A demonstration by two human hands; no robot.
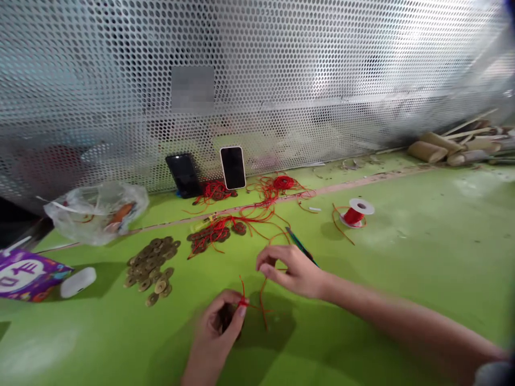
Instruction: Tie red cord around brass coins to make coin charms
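My left hand (219, 329) is closed around a small stack of brown coins, mostly hidden by the fingers. Thumb and forefinger pinch a red cord knot (243, 303) at its top, with short ends sticking out. To the right and a little farther off, my right hand (292, 271) hovers with thumb and fingertips drawn together; what lies between them is hidden. A loose red cord (262, 300) curves out from below the right thumb. Left of the hands lies a pile of round brass coins (153, 262) with holes. Beyond them are coins tied with red cord (211, 236).
A cord spool (354, 214) stands at right, and a dark green slim tool (300, 244) lies behind my right hand. Two phones (233, 168) lean on the perforated metal panel (281, 96). A plastic bag (96, 212), white case (78, 282) and purple packet (30, 276) lie left; bamboo pieces (428, 151) far right.
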